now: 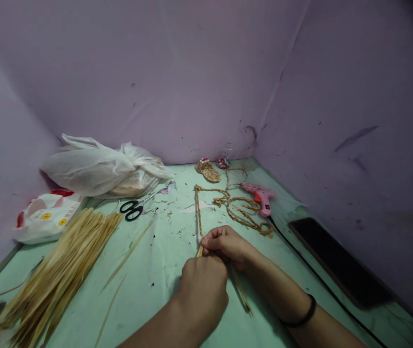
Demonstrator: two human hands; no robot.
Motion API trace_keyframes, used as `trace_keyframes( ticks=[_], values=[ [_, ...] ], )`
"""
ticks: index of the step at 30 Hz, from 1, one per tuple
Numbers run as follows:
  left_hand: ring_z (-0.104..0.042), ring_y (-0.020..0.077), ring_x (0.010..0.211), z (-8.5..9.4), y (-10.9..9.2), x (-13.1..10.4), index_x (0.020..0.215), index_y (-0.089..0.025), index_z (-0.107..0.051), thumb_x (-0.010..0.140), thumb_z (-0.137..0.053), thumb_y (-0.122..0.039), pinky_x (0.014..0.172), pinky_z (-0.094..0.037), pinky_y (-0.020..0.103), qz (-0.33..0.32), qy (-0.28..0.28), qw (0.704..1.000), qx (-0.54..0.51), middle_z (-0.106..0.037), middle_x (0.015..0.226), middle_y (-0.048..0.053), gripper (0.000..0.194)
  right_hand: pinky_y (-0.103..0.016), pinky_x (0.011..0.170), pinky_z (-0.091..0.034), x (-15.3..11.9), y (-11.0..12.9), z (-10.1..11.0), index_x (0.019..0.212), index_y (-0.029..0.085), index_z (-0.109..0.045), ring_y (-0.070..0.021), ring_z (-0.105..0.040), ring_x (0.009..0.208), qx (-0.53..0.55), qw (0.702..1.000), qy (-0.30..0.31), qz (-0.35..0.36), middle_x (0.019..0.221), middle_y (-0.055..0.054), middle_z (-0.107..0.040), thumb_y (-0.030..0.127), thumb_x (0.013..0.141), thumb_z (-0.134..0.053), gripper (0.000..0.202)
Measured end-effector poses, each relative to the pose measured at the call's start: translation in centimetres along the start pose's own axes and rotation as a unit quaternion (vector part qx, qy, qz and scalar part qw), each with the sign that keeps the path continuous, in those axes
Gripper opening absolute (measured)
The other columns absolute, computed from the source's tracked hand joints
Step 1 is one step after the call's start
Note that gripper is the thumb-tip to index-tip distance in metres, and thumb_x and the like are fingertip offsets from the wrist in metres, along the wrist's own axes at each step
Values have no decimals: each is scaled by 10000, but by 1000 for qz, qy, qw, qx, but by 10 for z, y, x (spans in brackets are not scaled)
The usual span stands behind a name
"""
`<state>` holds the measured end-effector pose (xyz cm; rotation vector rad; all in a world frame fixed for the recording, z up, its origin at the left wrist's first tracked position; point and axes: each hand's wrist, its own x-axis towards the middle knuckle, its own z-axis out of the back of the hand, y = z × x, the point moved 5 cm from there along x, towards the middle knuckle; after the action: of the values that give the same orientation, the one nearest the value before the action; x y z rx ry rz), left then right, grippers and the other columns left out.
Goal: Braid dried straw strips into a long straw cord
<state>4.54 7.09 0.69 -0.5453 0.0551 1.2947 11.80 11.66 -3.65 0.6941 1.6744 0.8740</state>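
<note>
A long braided straw cord [199,212] runs over the table from my hands, bends at the far end and coils to the right. My right hand [224,245] pinches the near end of this cord between thumb and fingertips. Just below it, my left hand [206,282] is closed round the loose straw strands [199,251] where they leave the braid. Its back faces me, so the fingers are mostly hidden. More strand ends [241,295] stick out past my hands toward the lower right.
Left lie a bundle of flat straw strips [64,266], black-handled scissors [131,210], a tissue pack [47,217] and a white plastic bag [90,169]. A small woven straw slipper [209,171] sits at the back. Right are a pink glue gun [262,195] with a cable and a dark phone [336,261].
</note>
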Motion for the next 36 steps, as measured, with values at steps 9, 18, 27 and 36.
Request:
trace_keyframes(
  ticks=[9, 18, 27, 36],
  values=[
    [-438, 79, 356, 18, 46, 32, 933, -75, -569, 693, -499, -220, 365, -320, 196, 134, 55, 876, -460, -558, 544, 20, 289, -173, 395, -238, -1, 9, 4, 559, 108, -557, -31, -375, 373, -28, 995, 82, 49, 457, 21, -529, 181, 534, -594, 86],
    [-394, 101, 267, -12, 48, 41, 505, -145, -440, 709, -437, -208, 311, -316, 212, 149, 60, 892, -421, -436, 336, -7, 214, -192, 462, -290, 3, 11, 5, 631, 117, -621, -77, -422, 476, -338, 921, -29, 194, 514, -2, -563, 182, 613, -524, 118],
    [-346, 58, 352, -9, 56, 54, 430, -137, -448, 539, -425, -114, 378, -215, 184, 34, -55, 948, -313, -381, 361, -34, 114, -243, 492, -281, -36, 34, -4, 687, 165, -682, -164, -560, 589, -568, 784, -187, 168, 659, -101, -664, 213, 655, -505, 187],
    [-237, 54, 237, 5, 48, 40, 416, -140, -454, 545, -368, -107, 318, -162, 187, 116, 9, 899, -422, -291, 240, -48, 158, -252, 538, -362, -47, 26, -39, 835, 129, -654, -202, -612, 668, -667, 712, -130, 176, 772, -138, -664, 175, 750, -458, 218]
  ],
)
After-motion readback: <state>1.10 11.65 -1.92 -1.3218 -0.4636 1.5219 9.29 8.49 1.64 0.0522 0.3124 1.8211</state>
